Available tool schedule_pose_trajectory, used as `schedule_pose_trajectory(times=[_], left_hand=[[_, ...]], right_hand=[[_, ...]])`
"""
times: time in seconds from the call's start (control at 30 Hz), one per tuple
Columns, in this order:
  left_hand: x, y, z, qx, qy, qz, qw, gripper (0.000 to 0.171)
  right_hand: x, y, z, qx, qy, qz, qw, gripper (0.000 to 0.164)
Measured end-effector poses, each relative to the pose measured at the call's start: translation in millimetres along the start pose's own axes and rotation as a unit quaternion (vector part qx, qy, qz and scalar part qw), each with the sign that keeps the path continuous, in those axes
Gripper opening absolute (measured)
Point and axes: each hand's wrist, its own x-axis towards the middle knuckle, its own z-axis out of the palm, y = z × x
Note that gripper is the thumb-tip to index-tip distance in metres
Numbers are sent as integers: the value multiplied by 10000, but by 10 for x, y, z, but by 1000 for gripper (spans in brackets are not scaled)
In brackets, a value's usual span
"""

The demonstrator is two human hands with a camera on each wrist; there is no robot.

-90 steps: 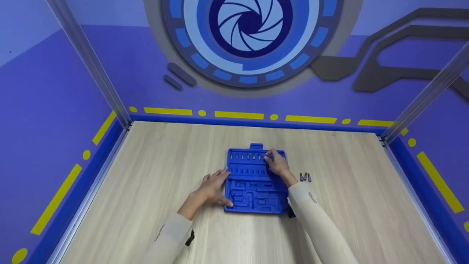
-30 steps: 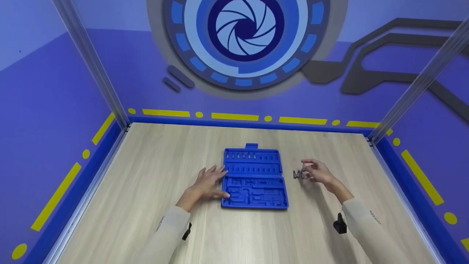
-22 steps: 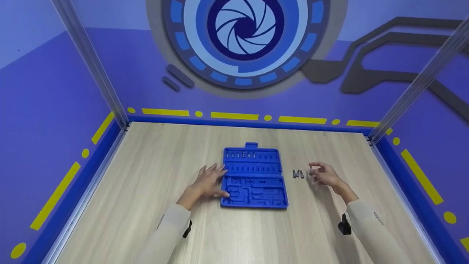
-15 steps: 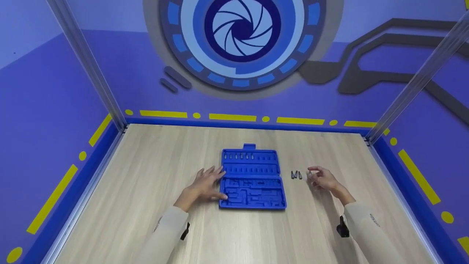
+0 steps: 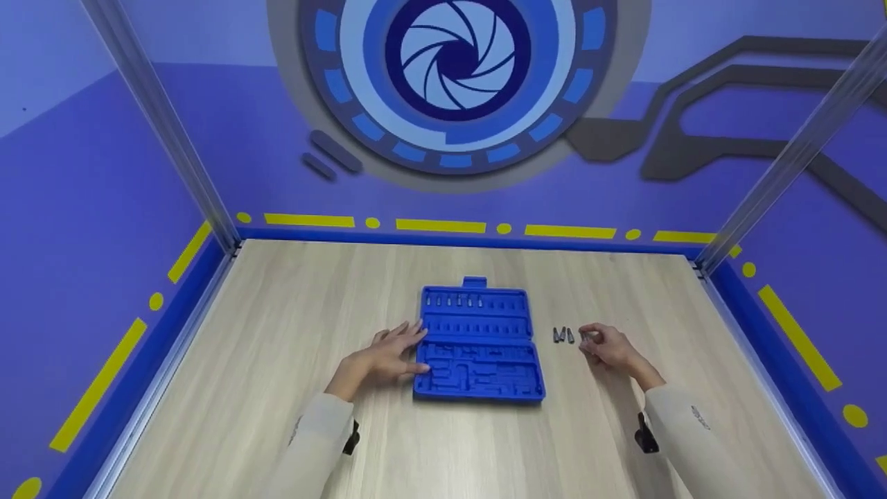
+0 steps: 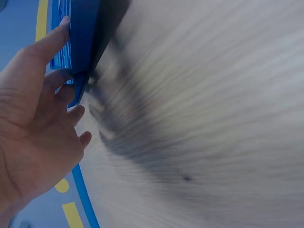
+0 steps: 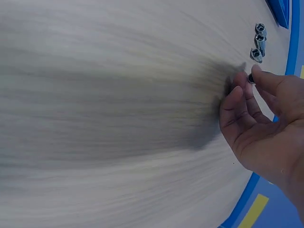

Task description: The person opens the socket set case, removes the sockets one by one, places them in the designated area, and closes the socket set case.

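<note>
Blue case (image 5: pixel 478 338): unfolded flat, at lower centre of the head frame, on pale wood-grain table (image 5: pixel 443 454). Upper half with latch tab (image 5: pixel 475 281) at the top edge; lower half with moulded recesses. Row of six metal sockets (image 5: pixel 449 301) seated along the upper left of the upper half, with unfilled slots to the right of the row.

Right hand (image 5: pixel 613 348): right of the case, right of centre in the head frame. Grip: thumb and fingertips pinched on a single socket (image 7: pixel 251 79), mostly hidden by the fingers; dark round end visible at right in the right wrist frame. Three loose sockets (image 5: pixel 563 335) close together on the table, between case and right hand; at upper right in the right wrist frame.

Left hand (image 5: pixel 384 355): at the left edge of the case, left of centre in the head frame. Grip: none; fingers spread and loosely extended, thumb on the lower-left rim. Case edge at upper left in the left wrist frame.

Background: purple-blue wall (image 5: pixel 235 145) with yellow dashes, circular emblem (image 5: pixel 457 59) at top centre.
</note>
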Motion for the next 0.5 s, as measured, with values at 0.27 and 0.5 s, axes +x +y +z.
schedule_pose_trajectory(times=[0.27, 0.5], left_hand=[[40, -26, 24, -165, -3, -97, 9998, 77], [-9, -26, 25, -70, 91, 56, 9999, 87]], right_hand=[[52, 0, 30, -332, 141, -120, 9993, 37], [103, 12, 26, -428, 35, -248, 9988, 39]])
